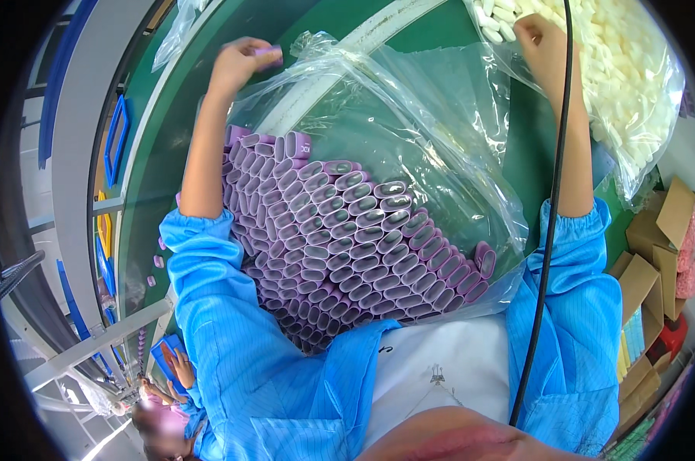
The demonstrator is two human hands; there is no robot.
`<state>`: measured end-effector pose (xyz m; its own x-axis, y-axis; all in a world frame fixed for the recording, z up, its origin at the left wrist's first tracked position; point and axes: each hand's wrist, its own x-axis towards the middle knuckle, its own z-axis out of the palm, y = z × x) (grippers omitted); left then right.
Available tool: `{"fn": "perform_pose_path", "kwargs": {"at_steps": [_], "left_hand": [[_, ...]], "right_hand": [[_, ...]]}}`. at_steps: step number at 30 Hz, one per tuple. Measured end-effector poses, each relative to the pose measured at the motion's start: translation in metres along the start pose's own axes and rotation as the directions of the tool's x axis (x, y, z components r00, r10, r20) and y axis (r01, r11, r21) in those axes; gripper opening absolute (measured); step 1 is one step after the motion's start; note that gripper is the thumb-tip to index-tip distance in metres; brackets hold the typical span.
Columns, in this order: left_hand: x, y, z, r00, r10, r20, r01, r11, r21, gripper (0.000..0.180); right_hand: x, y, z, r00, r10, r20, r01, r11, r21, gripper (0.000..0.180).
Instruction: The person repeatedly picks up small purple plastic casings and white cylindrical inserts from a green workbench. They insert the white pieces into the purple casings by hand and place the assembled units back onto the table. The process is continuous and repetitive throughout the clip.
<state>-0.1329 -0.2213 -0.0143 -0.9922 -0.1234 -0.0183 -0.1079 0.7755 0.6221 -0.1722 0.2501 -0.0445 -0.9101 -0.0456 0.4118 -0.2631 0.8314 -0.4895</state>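
A purple plastic piece (268, 56) is pinched by the left hand (238, 64); the right hand (545, 51) (placed, seemingly, for cream oblongs (610, 60)): grip untellable.

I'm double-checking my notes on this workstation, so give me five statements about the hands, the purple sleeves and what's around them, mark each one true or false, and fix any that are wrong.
1. Many purple sleeves are packed side by side, their oval openings showing. True.
2. The left hand holds a small purple piece. True.
3. The right hand rests on the purple sleeves. False: it is up by the pale pieces, at the upper right.
4. The open cardboard boxes are on the person's left. False: they are on the right.
5. A black cable passes in front of the right forearm. True.
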Motion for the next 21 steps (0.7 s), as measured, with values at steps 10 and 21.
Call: {"fn": "perform_pose_path", "kwargs": {"at_steps": [10, 21], "left_hand": [[-0.125, 0.148, 0.054, 0.811, 0.557, 0.179, -0.585, 0.772, 0.247, 0.022], [-0.137, 0.137, 0.063, 0.73, 0.344, 0.59, -0.326, 0.935, -0.141, 0.029]], "right_hand": [[-0.012, -0.025, 0.024, 0.97, -0.238, -0.053, 0.225, 0.959, -0.174, 0.009], [-0.007, -0.019, 0.035, 0.958, -0.276, -0.083, 0.27, 0.96, -0.078, 0.008]]}}
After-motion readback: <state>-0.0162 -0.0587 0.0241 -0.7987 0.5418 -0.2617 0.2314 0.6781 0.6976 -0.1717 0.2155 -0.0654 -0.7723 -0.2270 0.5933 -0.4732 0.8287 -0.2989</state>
